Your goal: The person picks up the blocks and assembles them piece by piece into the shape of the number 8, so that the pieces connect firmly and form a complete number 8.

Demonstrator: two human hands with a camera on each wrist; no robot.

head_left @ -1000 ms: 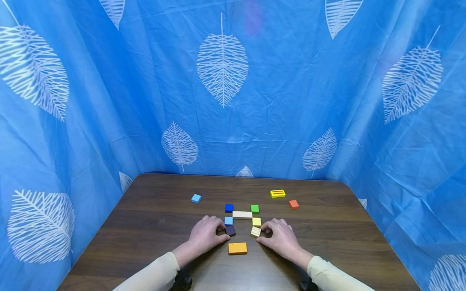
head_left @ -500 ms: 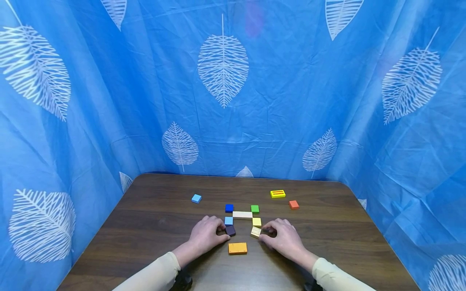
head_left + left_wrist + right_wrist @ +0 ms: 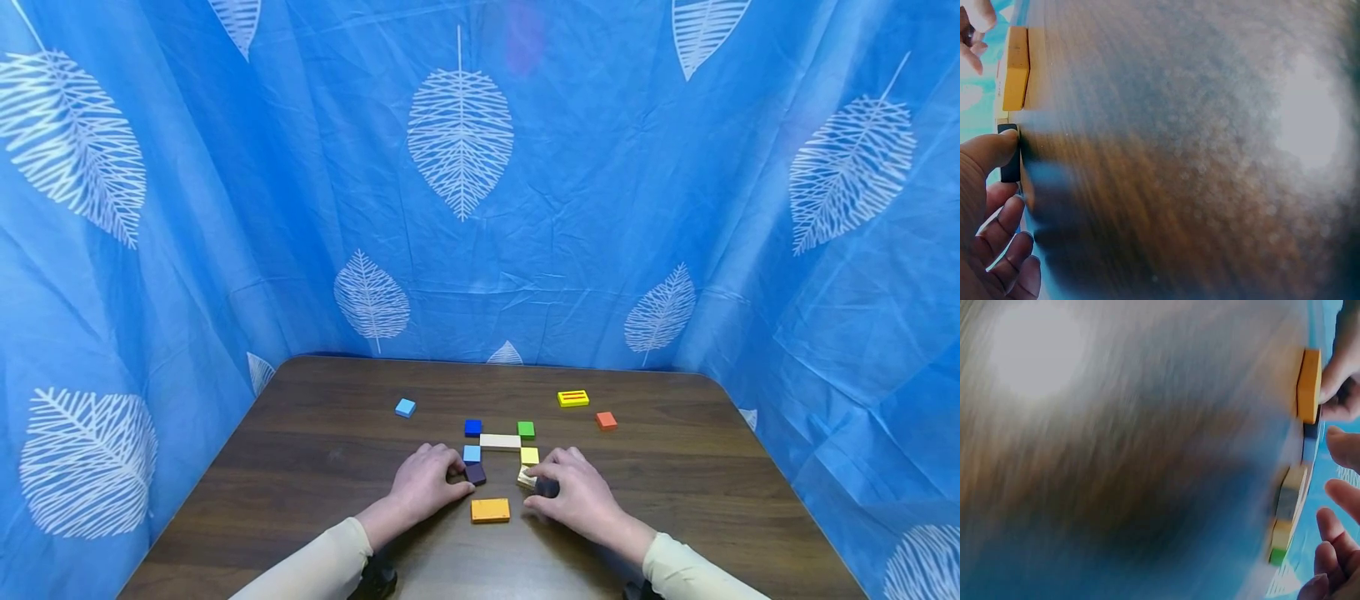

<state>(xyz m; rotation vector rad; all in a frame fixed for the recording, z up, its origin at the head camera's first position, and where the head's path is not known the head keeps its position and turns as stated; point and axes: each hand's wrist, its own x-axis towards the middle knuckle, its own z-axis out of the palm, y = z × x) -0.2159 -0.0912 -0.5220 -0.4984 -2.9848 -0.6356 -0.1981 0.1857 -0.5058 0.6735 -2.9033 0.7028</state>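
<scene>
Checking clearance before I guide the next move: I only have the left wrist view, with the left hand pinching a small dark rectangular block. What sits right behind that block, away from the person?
Observer: In the head view, a small light-blue square block sits just beyond the dark block.
Operator: I only see part of the right hand in a corner. What is nearest its fingertips?
Observer: A small pale wood-grained block; whether they touch it is unclear.
Operator: Which block lies farthest from the person on the right side?
Observer: A red-striped yellow rectangular block, toward the far edge of the brown wood-grain table.
</scene>
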